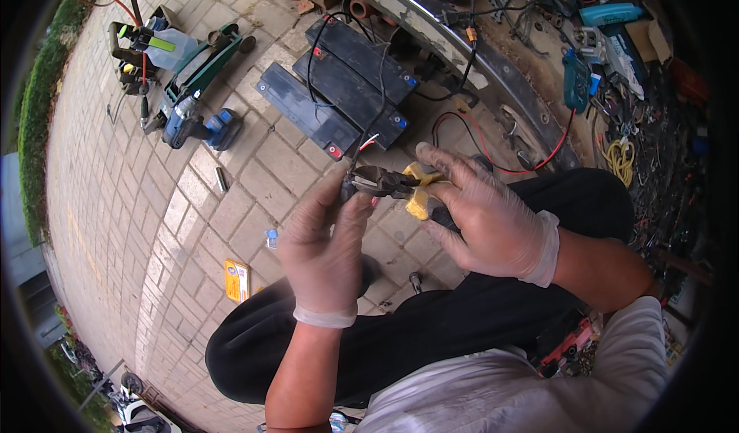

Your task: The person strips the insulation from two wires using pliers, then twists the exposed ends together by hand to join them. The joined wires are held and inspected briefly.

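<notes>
We cannot see the pliers' (382,181) yellow handles whole, the right hand (483,216) covering them; the wire's end at their nose is too small to tell; the tangle of tools (654,125) at right blurs into shadow; the picture's edge cuts our torso.

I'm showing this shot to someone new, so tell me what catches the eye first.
First come the two gloved hands at centre: the right hand grips yellow-handled pliers while the left hand pinches a wire at their tip. Just beyond, three black batteries lie side by side on the brick paving. A blue cordless drill lies to the upper left.
</notes>
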The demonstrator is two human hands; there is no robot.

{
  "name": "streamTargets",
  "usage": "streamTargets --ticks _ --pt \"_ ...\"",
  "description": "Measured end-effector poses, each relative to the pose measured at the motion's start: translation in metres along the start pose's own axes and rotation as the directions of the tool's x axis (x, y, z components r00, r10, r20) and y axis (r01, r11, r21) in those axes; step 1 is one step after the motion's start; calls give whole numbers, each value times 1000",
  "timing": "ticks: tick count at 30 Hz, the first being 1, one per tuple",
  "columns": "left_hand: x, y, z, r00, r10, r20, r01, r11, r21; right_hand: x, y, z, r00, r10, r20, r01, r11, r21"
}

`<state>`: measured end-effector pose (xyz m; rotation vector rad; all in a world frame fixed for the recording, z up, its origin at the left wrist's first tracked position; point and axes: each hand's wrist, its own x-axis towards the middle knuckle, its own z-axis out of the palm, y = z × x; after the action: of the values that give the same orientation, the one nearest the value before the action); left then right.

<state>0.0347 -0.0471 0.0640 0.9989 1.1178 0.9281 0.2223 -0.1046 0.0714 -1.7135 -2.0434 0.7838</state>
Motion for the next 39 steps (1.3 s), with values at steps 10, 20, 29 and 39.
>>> streamTargets --ticks 10,20,29,39 --pt "-2 -12 -4 990 138 -31 -130 974 185 1 -2 -3 998 -14 62 18 998 -62" --pt "-6 -7 -3 997 73 -14 -73 997 -7 1 0 -3 997 -58 55 58 998 17" --pt "-1 10 -8 987 -118 111 130 985 -114 -2 0 3 994 5 110 -33 967 251" --pt "1 -2 -10 992 77 97 -83 995 59 -1 -1 -4 977 -30 211 -109 778 619"
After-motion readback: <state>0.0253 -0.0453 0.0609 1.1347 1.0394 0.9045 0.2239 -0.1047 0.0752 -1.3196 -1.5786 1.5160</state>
